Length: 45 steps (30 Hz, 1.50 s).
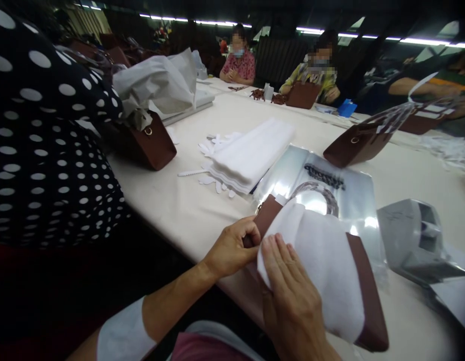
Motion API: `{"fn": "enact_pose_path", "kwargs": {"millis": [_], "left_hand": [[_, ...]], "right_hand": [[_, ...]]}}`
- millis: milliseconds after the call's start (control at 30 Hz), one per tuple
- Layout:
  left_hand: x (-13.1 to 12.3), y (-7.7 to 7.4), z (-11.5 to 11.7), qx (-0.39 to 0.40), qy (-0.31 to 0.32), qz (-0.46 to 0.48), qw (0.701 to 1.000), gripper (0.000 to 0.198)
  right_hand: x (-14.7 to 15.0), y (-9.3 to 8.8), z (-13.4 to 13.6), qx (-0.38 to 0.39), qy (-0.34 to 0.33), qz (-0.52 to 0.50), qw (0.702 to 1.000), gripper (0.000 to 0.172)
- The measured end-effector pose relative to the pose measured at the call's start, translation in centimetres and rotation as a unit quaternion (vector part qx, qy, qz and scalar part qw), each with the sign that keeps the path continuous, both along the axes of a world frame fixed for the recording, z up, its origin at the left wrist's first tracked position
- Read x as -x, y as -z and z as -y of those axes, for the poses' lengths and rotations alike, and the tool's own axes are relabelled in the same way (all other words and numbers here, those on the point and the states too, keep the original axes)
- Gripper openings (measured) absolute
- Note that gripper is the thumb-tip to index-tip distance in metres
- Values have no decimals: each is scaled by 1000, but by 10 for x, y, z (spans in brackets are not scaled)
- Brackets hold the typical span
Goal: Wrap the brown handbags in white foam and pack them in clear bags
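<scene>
A brown handbag lies on the table in front of me, with a white foam sheet wrapped over its middle. At its left end, my left hand is closed with curled fingers on the bag's edge, its thumb beside the edge of the sheet. My right hand lies flat on the sheet, fingers stretched out together and pressing its left part. The bag's wrapped handle arches out beyond the sheet. What my left fingertips touch is partly hidden.
A stack of white foam sheets and clear plastic bags lie beyond the handbag. A grey tape dispenser stands at right. More brown handbags are around. A person in polka dots stands close at left; others sit across the table.
</scene>
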<state>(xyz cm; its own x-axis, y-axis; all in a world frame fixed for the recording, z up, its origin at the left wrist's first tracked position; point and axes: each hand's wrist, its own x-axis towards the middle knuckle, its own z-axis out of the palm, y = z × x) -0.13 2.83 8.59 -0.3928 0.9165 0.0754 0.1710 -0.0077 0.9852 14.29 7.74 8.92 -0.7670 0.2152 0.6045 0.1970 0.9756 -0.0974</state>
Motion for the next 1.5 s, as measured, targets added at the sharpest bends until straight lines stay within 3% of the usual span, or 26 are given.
{"fn": "enact_pose_path", "kwargs": {"millis": [133, 267, 333, 400, 433, 533, 600, 667, 700, 767, 867, 933, 1033, 1067, 1133, 1300, 1400, 1500], "left_hand": [[4, 2, -4, 46, 9, 52, 998, 11], [12, 5, -8, 78, 30, 88, 993, 4], [14, 5, -7, 45, -24, 63, 997, 11], [17, 6, -4, -51, -71, -59, 994, 18], [18, 8, -2, -111, -50, -145, 982, 22], [23, 16, 1, -237, 126, -316, 910, 31], [27, 23, 0, -263, 180, -326, 890, 29], [31, 29, -3, -266, 185, -320, 890, 29], [33, 30, -3, -262, 190, -326, 888, 29], [36, 31, -4, -249, 202, -345, 882, 31], [38, 30, -4, -234, 213, -367, 875, 33], [39, 29, -5, -236, 214, -374, 871, 34], [39, 29, -8, -238, 209, -382, 868, 36], [38, 29, -8, -237, 207, -384, 868, 36], [37, 29, -9, -229, 201, -385, 871, 37], [37, 27, -5, -225, 202, -380, 874, 37], [40, 28, -4, -234, 197, -381, 873, 38], [43, 37, -6, -246, 192, -387, 868, 39]], "right_hand": [[-4, 14, 5, -77, 3, 45, 996, 41], [-12, 21, 8, -64, 2, 38, 997, 40], [-13, 21, 8, -61, -1, 44, 997, 41], [-11, 20, 7, -62, -7, 50, 997, 41], [-9, 19, 7, -61, -10, 40, 997, 40], [-8, 10, 5, -33, -22, 4, 999, 35], [-17, 0, 1, -4, -69, -12, 998, 30], [-37, -10, -5, 14, -100, -25, 995, 28], [-51, -13, -9, 24, -73, -44, 996, 28], [-83, -12, -15, 64, 79, -105, 989, 28], [-121, 4, -17, 180, 322, -163, 915, 13], [-130, 18, -12, 266, 380, -182, 867, 16], [-119, 34, -3, 376, 374, -241, 813, 62], [-112, 37, -1, 396, 365, -254, 803, 77], [-99, 41, 2, 400, 367, -248, 802, 89], [-94, 48, 3, 372, 409, -189, 812, 82], [-109, 45, -4, 406, 353, -195, 820, 79], [-132, 26, -38, 424, 310, -227, 820, 55]]}}
